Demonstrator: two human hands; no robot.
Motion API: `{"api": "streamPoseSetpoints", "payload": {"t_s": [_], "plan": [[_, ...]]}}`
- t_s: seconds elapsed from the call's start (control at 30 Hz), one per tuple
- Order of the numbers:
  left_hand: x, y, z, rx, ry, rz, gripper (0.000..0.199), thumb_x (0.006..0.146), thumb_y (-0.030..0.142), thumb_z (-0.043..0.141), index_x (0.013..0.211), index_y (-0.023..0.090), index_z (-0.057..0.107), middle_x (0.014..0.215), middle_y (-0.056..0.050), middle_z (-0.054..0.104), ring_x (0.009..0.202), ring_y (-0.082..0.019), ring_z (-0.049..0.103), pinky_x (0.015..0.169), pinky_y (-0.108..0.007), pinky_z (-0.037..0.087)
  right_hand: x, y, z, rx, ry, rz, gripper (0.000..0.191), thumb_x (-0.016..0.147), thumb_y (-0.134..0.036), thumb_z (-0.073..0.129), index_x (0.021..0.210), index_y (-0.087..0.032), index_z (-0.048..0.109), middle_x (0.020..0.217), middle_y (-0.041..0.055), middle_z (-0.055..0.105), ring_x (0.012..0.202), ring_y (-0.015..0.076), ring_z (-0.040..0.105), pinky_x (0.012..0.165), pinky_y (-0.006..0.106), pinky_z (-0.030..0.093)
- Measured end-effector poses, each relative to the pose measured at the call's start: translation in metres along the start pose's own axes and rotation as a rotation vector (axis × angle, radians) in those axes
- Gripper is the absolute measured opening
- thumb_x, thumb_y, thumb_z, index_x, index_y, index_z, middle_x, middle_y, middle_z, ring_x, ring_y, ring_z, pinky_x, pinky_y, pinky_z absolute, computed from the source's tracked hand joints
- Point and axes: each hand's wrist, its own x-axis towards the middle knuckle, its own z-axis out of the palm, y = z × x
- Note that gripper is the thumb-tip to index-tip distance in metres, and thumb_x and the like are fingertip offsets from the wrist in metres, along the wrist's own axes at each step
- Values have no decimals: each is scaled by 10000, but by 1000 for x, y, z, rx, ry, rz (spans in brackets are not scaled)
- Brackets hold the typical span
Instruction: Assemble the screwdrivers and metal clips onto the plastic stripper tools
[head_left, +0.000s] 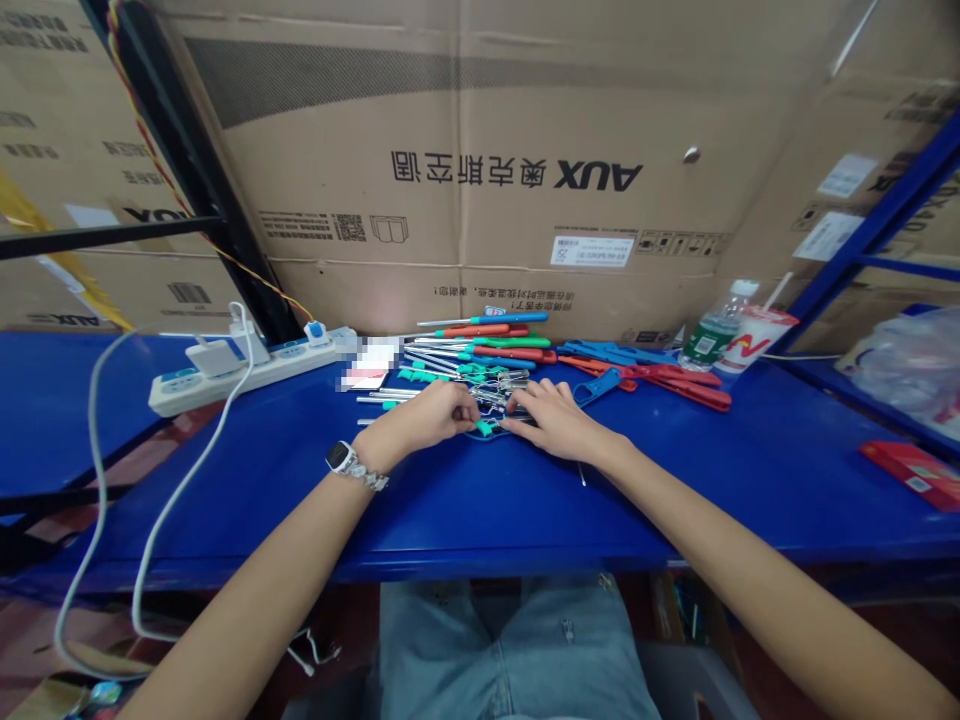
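Observation:
My left hand (pixel 444 410), with a wristwatch (pixel 342 458) and bracelet at its wrist, is closed in a pinch at a small teal plastic piece (pixel 484 428). Facing it, my right hand (pixel 553 418) has its thumb and fingers drawn together by the same piece; what lies between them is too small to make out. Just beyond both hands is a pile of thin metal rods (pixel 429 354) with plastic handles, among them a blue handle (pixel 529 317) and a red handle (pixel 525 355). Several teal parts (pixel 427 374) are mixed with small metal pieces.
Blue strips (pixel 615 352) and red strips (pixel 686 385) lie right of the pile. Behind them stand a bottle (pixel 709 335) and a paper cup (pixel 756 338). A power strip (pixel 247 372) with cables is left on the blue table (pixel 300 510). A large cardboard sheet (pixel 480 110) rises behind.

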Motion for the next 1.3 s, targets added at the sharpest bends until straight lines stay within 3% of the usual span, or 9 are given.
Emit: {"api": "streamPoseSetpoints", "payload": {"t_s": [0.27,0.47,0.57,0.73,0.97,1.3], "plan": [[0,5,-4,-10,23,4,167,862,80,622,884,139,777,862,-70,771,740,-156,665,708,-259,474,1,1,1,8,-3,-1,308,1033,-498,503,1075,-227,642,1088,90,648,1058,295,531,927,452,377],[1,1,-3,-116,10,-33,128,859,116,662,902,134,782,879,-77,784,769,-162,690,721,-260,493,0,1,1,12,2,1,301,1029,-500,512,1059,-227,636,1096,90,661,1051,291,537,906,433,362],[2,-1,-1,-152,10,-40,115,858,126,669,887,142,779,864,-71,780,767,-163,687,720,-268,496,-2,-6,0,32,60,15,233,1017,-439,560,1036,-215,619,1093,82,686,1016,272,556,879,403,342],[2,-2,1,-163,33,-17,114,848,112,658,854,154,764,851,-59,757,763,-162,669,717,-269,489,2,-27,3,88,195,-43,160,968,-356,642,1018,-204,645,919,38,707,911,221,590,827,360,307],[-1,-2,-2,-72,13,-32,159,835,184,700,977,136,752,879,-59,731,760,-163,634,706,-269,466,10,-36,14,96,173,4,76,909,-252,666,932,-180,677,857,26,694,832,195,605,781,341,321],[1,3,2,155,15,-7,128,861,100,655,835,146,771,823,-72,708,706,-170,615,680,-284,443,16,-46,10,-19,180,76,127,899,-317,655,928,-202,699,926,54,723,916,246,631,799,375,379]]}}
